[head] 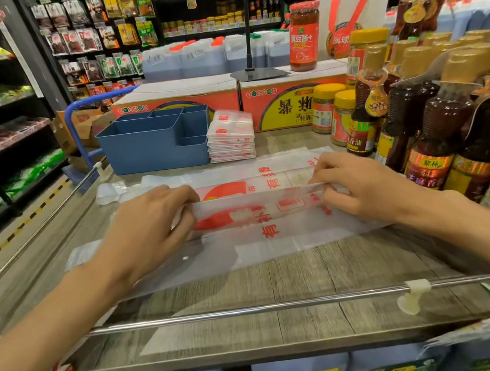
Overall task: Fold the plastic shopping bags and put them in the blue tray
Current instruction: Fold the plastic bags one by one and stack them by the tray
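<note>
A translucent white plastic shopping bag (263, 230) with red print lies flat across the wooden shelf. My left hand (148, 228) pinches the bag's folded edge on the left, and my right hand (361, 187) pinches the same edge on the right, lifting it a little off the sheet. Behind the bag stands the blue tray (150, 155) with several compartments, nothing showing in those I can see into. A stack of folded bags (230, 136) sits right beside the tray on its right.
Sauce bottles and jars (417, 115) crowd the shelf's right side. Red cartons (237, 97) stand behind the tray, with a black stand base (258, 73) on top. A metal rail (256, 309) runs along the shelf's front edge. An aisle lies to the left.
</note>
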